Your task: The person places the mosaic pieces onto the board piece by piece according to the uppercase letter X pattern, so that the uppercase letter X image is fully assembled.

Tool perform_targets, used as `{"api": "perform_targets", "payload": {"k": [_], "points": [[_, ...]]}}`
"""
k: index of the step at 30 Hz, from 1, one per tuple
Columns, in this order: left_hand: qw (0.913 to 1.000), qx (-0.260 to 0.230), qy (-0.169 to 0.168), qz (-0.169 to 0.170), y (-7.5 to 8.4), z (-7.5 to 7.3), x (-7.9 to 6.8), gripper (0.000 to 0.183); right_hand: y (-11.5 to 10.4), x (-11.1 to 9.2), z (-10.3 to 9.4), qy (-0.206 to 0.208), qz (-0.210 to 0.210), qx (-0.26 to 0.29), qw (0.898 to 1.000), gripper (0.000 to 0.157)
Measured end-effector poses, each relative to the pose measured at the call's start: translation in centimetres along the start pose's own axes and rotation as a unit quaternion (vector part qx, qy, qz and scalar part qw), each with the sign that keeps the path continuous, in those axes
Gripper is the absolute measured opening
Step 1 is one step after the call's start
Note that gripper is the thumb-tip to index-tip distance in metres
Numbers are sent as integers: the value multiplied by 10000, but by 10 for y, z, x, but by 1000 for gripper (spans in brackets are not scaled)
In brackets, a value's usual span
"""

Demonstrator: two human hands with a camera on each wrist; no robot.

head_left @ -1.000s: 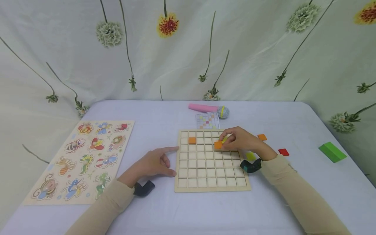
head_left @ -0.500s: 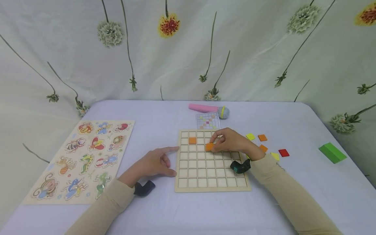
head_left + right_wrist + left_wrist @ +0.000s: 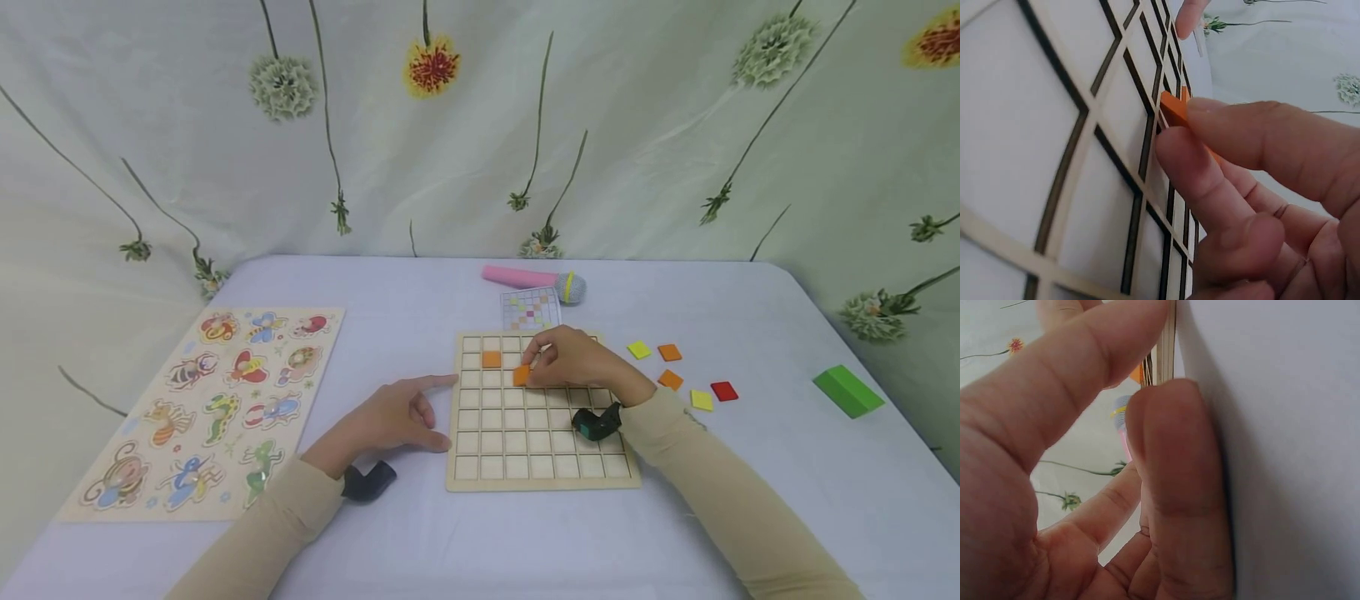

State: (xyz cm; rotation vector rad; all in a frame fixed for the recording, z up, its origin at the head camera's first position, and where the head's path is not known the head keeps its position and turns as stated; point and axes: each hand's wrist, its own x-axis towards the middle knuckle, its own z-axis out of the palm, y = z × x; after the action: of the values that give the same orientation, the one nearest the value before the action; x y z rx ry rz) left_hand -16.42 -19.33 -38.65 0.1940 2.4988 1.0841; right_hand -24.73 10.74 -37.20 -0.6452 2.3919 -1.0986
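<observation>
A wooden grid board [image 3: 516, 418] lies in front of me, with one orange square tile [image 3: 491, 359] set in a cell of its second row. My right hand [image 3: 572, 360] pinches another orange tile [image 3: 521, 376] between thumb and finger, over a cell in the third row. In the right wrist view that held tile [image 3: 1174, 107] is tilted against the grid's slats. My left hand [image 3: 393, 415] rests beside the board, its index finger and thumb touching the left edge. The left wrist view shows its fingers [image 3: 1182, 444] against the board's side.
Yellow tiles [image 3: 639, 349], orange tiles [image 3: 670, 352] and a red tile [image 3: 724, 391] lie right of the board. Behind it are a pattern card [image 3: 531, 309] and a pink toy microphone [image 3: 517, 276]. An insect puzzle board [image 3: 217, 408] lies left, a green block [image 3: 848, 390] far right.
My right hand has moved left across the board with the orange tile, from the right-hand columns toward the middle. My left hand has stayed put.
</observation>
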Motion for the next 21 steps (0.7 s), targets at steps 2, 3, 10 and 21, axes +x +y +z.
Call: {"api": "perform_targets", "payload": {"k": [2, 3, 10, 21], "points": [[10000, 0, -1, -6, 0, 0, 0, 92, -2, 1, 1, -6, -70, -53, 10000, 19], [10000, -1, -2, -16, 1, 0, 0, 92, -2, 2, 1, -16, -117, -89, 9999, 19], [10000, -6, 3, -40, 2, 0, -1, 92, -7, 6, 5, 9, -175, -392, 9991, 18], [10000, -26, -9, -45, 3, 0, -2, 91, -10, 7, 9, 37, -153, -371, 9992, 16]]}}
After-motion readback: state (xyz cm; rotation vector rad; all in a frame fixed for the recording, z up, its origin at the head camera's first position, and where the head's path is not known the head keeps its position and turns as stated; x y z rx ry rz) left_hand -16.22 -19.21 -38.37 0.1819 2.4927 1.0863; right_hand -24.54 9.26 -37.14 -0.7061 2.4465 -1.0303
